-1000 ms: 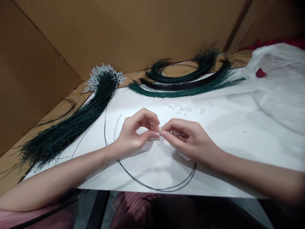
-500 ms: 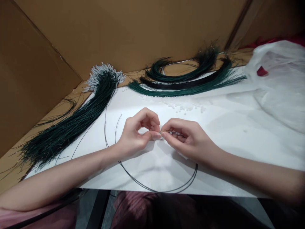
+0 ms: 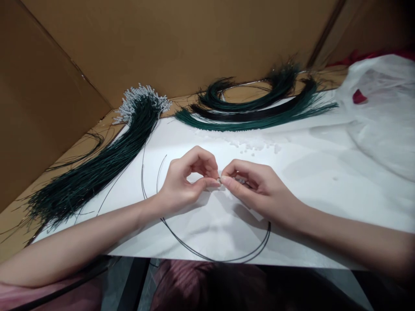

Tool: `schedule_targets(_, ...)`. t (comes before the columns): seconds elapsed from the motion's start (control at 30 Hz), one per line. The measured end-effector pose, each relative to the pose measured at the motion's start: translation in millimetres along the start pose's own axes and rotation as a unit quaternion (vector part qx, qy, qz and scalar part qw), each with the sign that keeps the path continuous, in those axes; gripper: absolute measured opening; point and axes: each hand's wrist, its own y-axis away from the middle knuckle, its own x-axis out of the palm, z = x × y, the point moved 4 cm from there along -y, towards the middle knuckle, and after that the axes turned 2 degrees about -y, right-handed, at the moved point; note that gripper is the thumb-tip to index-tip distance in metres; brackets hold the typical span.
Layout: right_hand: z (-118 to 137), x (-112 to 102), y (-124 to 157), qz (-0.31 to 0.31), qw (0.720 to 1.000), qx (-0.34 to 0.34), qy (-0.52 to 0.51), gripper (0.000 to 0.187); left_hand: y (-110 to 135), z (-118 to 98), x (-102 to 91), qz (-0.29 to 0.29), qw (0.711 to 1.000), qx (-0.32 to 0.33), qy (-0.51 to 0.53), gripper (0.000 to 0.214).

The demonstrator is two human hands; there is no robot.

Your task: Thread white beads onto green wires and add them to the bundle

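My left hand and my right hand meet fingertip to fingertip over the white sheet. Both are pinched closed. The right pinches the ends of thin dark wires that loop under my wrists and curve back up at the left. The left thumb and forefinger pinch something tiny at the wire tips, too small to name. A scatter of small clear beads lies just beyond my hands.
A long bundle of dark green wires with white bead tips lies at the left. Curved bundles of green and black wires lie at the back. A white plastic bag sits at the right. Cardboard walls enclose the table.
My hands have hardly moved. The right fingertips have closed in slightly toward the left, and the wire loop has shifted a little to the right.
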Motion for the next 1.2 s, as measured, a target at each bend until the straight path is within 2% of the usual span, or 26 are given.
schedule_targets(1.2,5.4,1.8,6.0,-0.039,0.977,-0.164,0.130,0.010,0.6,5.5,-2.2,-0.003,0.999,-0.029,0.040,0.031)
